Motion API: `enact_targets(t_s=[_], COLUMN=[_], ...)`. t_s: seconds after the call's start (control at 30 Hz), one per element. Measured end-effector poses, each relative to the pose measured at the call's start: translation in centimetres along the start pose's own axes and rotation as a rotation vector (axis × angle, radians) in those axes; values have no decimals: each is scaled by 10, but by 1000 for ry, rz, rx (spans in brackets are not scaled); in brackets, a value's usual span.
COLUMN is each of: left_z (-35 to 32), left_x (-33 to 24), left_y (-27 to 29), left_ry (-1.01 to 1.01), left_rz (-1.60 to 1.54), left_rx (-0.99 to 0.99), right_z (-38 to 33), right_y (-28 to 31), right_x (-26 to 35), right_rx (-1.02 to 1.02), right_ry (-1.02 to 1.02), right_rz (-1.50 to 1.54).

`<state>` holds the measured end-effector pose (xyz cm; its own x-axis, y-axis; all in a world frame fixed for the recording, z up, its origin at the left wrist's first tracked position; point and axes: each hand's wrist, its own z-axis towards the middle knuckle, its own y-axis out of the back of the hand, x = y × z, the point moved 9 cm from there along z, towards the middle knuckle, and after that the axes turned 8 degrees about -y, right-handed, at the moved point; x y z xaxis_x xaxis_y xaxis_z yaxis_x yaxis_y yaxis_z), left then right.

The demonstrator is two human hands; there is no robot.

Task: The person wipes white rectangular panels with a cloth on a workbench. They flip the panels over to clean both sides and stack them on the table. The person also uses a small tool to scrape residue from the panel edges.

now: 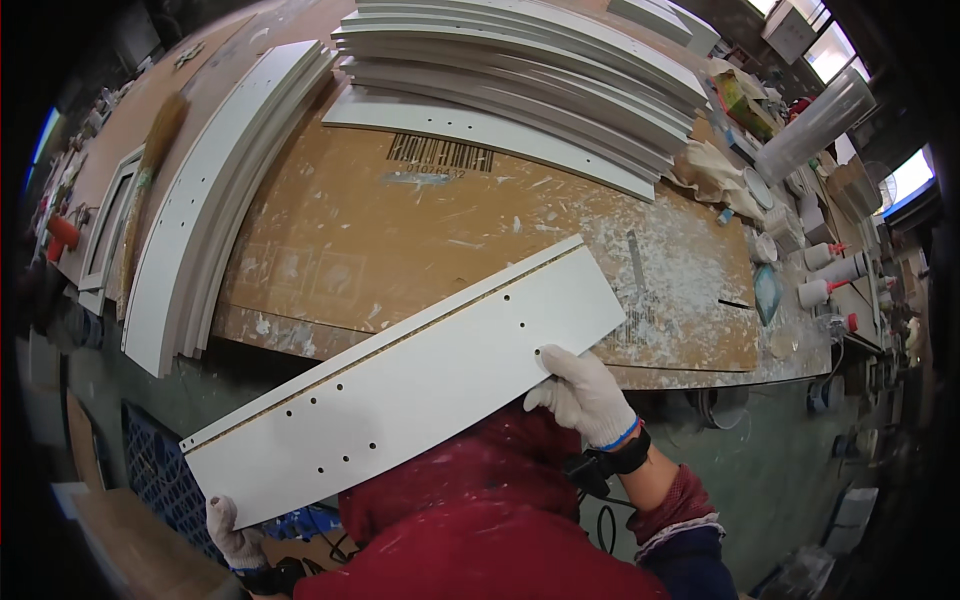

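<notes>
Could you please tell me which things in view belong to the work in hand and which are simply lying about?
Seemingly in the job:
white drilled board;
left hand and right hand holding it;
similar stacked boards.

Apparently just lying about:
brush;
red-tipped bottles;
crumpled beige material.

Past my white panel [425, 365] I could cross the cardboard [400, 260], until the left stack [200, 205] or rear stack [520, 85] blocks me.

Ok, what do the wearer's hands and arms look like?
Right hand: off-white glove, blue edge, black strap with black box; dark red sleeve, pale trim, navy fabric below. Left hand: similar glove, black strap; sleeve can't be made out.
</notes>
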<state>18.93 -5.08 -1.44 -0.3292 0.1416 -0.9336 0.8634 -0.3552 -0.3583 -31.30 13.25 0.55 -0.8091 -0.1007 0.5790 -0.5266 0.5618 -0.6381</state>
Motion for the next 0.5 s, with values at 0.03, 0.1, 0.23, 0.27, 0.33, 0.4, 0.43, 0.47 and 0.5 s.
enact_targets(t_s=[0.03, 0.1, 0.23, 0.27, 0.33, 0.4, 0.43, 0.47, 0.5], left_z=[-6, -19, -42, -43, -43, -39, -34, -33, -34], left_x=[-3, -5, -5, -5, -3, -3, -1, 0, 0], left_y=[2, 9, 27, 32, 39, 36, 26, 20, 25], left_ry=[-11, -37, -154, -161, -133, -54, -21, 11, 14], left_rz=[8, 26, 303, 380, 452, 310, 158, 10, -2], left_rx=[-57, -161, -237, -221, -199, -212, -241, -270, -229], right_z=[2, 1, -13, -14, -25, -25, -25, -22, -21], right_y=[-2, -3, -64, -88, -135, -169, -186, -196, -205], right_x=[-8, -23, -13, -8, -3, -25, -36, -50, -64], right_rx=[-5, -14, 59, 97, 175, 369, 475, 553, 629], right_ry=[-100, -297, -6, 238, 727, 823, 878, 882, 886], right_rz=[-80, -242, -1736, -1741, -1704, -1707, -1710, -1724, -1737])
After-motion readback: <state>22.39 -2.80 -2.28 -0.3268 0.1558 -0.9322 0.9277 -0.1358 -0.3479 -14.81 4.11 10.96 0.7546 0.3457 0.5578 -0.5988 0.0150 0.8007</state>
